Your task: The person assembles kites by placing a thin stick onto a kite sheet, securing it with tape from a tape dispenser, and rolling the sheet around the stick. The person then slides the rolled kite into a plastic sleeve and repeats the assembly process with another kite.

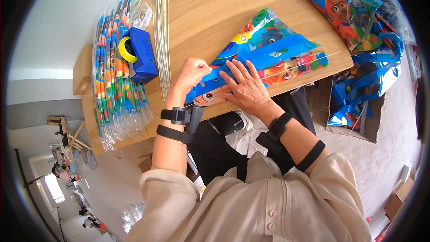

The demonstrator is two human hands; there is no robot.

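Observation:
A folded, brightly printed cartoon kite sheet [291,47] lies on the wooden table, its narrow end toward my left hand. My left hand [192,75] is closed at that narrow end, fingertips pinched together; what sits between them is too small to make out. Flat on the printed sheet, with its fingers spread, rests my right hand [246,85], pressing near the blue band. Along the sheet's near edge runs a thin pale rod [332,56], partly hidden under my right hand.
On the left of the table [197,22] lie wrapped printed rolls [112,49], a blue tape dispenser [144,56] with yellow tape, a small tub [141,15] and long thin rods [162,31]. More printed sheets [340,9] hang over the right edge above a cardboard box [371,118].

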